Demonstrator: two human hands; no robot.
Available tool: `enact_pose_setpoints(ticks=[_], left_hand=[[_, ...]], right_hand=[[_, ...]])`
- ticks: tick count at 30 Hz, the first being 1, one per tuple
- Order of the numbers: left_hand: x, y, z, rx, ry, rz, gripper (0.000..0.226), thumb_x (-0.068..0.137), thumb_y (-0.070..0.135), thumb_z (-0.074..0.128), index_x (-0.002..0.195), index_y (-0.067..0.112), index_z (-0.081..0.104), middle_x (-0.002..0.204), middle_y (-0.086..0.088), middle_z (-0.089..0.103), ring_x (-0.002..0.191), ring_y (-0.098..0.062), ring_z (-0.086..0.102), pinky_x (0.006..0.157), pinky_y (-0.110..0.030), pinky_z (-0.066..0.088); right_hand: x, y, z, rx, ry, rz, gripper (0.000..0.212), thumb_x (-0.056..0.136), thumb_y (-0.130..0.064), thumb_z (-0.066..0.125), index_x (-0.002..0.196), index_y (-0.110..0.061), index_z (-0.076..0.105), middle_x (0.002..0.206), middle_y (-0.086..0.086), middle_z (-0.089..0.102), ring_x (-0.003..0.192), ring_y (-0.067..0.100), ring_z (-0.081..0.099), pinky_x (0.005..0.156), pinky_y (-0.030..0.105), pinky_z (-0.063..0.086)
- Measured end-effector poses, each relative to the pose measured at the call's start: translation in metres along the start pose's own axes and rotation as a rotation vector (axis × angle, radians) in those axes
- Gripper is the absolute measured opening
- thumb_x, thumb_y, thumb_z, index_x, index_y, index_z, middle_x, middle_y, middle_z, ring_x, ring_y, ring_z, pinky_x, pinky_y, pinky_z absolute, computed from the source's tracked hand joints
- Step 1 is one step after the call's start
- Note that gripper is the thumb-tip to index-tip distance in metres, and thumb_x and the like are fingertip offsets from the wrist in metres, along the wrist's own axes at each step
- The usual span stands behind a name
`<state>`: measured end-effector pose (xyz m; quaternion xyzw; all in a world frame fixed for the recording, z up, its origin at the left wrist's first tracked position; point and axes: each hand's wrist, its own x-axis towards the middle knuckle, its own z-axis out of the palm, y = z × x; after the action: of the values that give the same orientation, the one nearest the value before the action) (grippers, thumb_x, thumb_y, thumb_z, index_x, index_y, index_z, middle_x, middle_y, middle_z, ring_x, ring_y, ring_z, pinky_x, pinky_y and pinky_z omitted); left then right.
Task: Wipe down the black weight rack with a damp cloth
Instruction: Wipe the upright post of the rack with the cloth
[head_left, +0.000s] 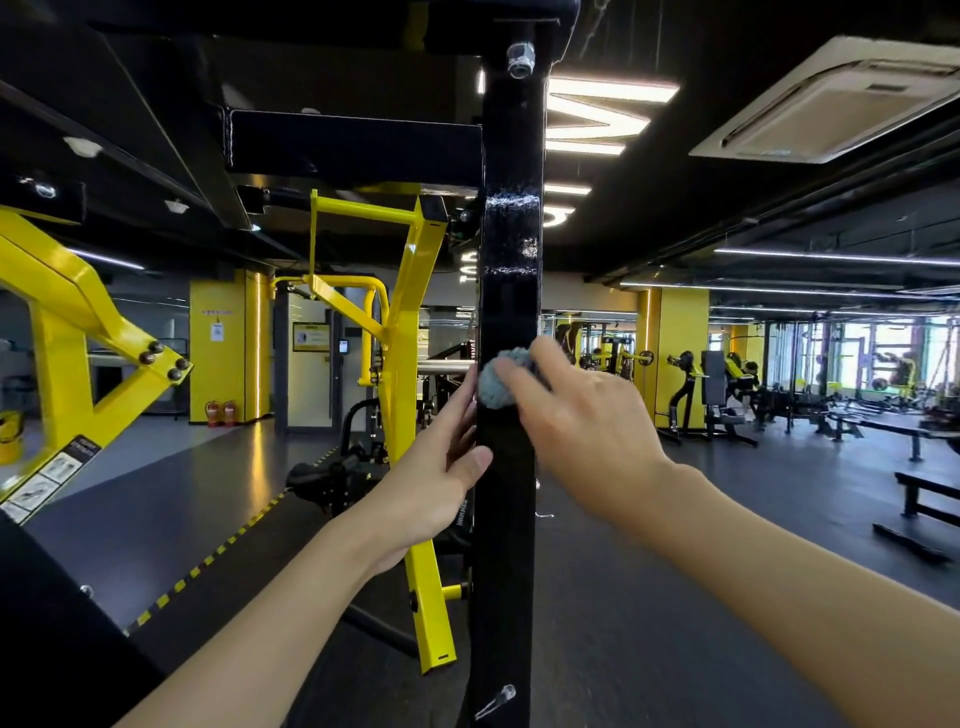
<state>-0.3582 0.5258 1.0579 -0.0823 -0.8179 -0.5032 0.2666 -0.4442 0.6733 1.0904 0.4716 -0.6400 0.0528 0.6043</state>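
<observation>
Both forearms reach up from the near edge, bare, converging on the black upright post (510, 270) of the weight rack, which runs top to bottom thru centre of view. Left hand (441, 467) braces the post's left side: fingers laid fairly straight up along the edge, thumb resting on the front face, nothing held. Right hand (587, 415) comes in from the right, wrist bent, fingers curled over a bunched grey-blue cloth (497, 385) and pressing it flat vs. the post's front face, just above the left thumb. Post surface above the cloth is glossy w/ streaky reflections; a hex nut (519, 60) sits near its top.

Writing: a warning sticker (52, 473) w/ pictograms on the yellow machine frame (67, 312) at near left, text too blurred to read. Notices on the far yellow pillar (217, 332) are too small to read.
</observation>
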Motion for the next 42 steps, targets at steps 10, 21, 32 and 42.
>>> enact_pose_setpoints(ticks=[10, 21, 32, 42], left_hand=[[-0.007, -0.009, 0.008, -0.017, 0.045, -0.023, 0.072, 0.103, 0.009, 0.046, 0.151, 0.054, 0.015, 0.143, 0.036, 0.027, 0.136, 0.012, 0.018, 0.118, -0.027, 0.023], [-0.008, -0.016, 0.013, 0.012, 0.098, -0.023, 0.066, 0.105, 0.011, 0.045, 0.15, 0.054, 0.024, 0.155, 0.027, 0.031, 0.142, 0.009, 0.022, 0.121, -0.031, 0.022], [-0.018, -0.05, 0.008, -0.005, -0.058, 0.027, 0.071, 0.104, 0.009, 0.045, 0.153, 0.052, 0.016, 0.152, 0.035, 0.027, 0.142, 0.015, 0.017, 0.116, -0.016, 0.017], [-0.019, -0.065, 0.005, -0.082, -0.118, 0.067, 0.072, 0.102, 0.016, 0.047, 0.15, 0.058, 0.013, 0.151, 0.035, 0.024, 0.145, 0.008, 0.017, 0.121, -0.026, 0.019]], right_hand=[[-0.012, -0.008, 0.005, 0.036, -0.012, 0.043, 0.045, 0.076, -0.005, 0.074, 0.119, 0.0, 0.061, 0.102, 0.017, 0.054, 0.057, 0.024, 0.058, 0.044, 0.032, 0.044], [-0.014, -0.011, 0.008, -0.003, -0.035, 0.008, 0.046, 0.084, -0.009, 0.04, 0.125, 0.001, 0.058, 0.117, 0.018, 0.049, 0.078, 0.028, 0.058, 0.047, 0.034, 0.049], [-0.031, -0.037, 0.01, -0.101, -0.136, -0.104, 0.038, 0.089, 0.0, 0.03, 0.111, -0.001, 0.061, 0.105, 0.013, 0.051, 0.065, 0.025, 0.055, 0.048, 0.033, 0.046], [-0.043, -0.046, 0.008, -0.109, -0.15, -0.075, 0.032, 0.085, -0.001, 0.046, 0.112, -0.002, 0.065, 0.101, 0.013, 0.05, 0.06, 0.022, 0.053, 0.048, 0.025, 0.028]])
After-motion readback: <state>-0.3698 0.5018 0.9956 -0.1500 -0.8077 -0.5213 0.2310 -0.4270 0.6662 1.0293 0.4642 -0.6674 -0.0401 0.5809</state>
